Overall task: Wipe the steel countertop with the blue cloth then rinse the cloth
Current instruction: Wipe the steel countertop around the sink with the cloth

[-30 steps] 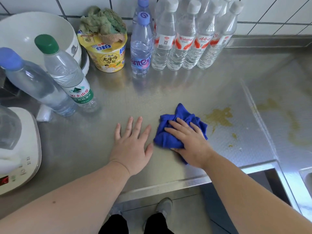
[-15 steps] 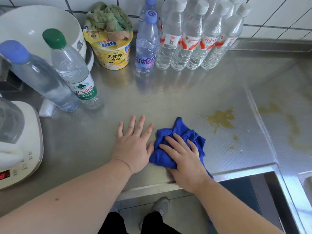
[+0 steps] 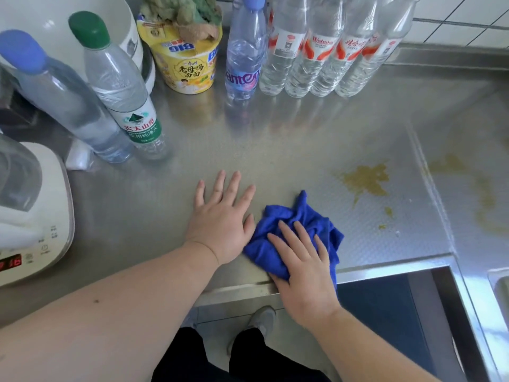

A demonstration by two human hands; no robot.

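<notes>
The crumpled blue cloth [image 3: 297, 224] lies on the steel countertop [image 3: 289, 150] near its front edge. My right hand [image 3: 301, 268] presses flat on the cloth's near side, fingers spread, palm over the counter's front lip. My left hand [image 3: 220, 216] rests flat on the bare steel just left of the cloth, its thumb touching the cloth. A yellow-brown stain [image 3: 366, 180] with small specks spreads on the steel to the right of the cloth.
Several water bottles [image 3: 316, 51] and a yellow noodle cup [image 3: 184, 64] holding a rag stand along the back. Two bottles [image 3: 121, 97] and a white appliance [image 3: 35, 216] are at the left. More stains [image 3: 484, 194] mark the right panel; a sink edge [image 3: 498, 282] shows far right.
My right hand has dragged the blue cloth toward me and leftward, down to the counter's front edge. My left hand has stayed flat in about the same place.
</notes>
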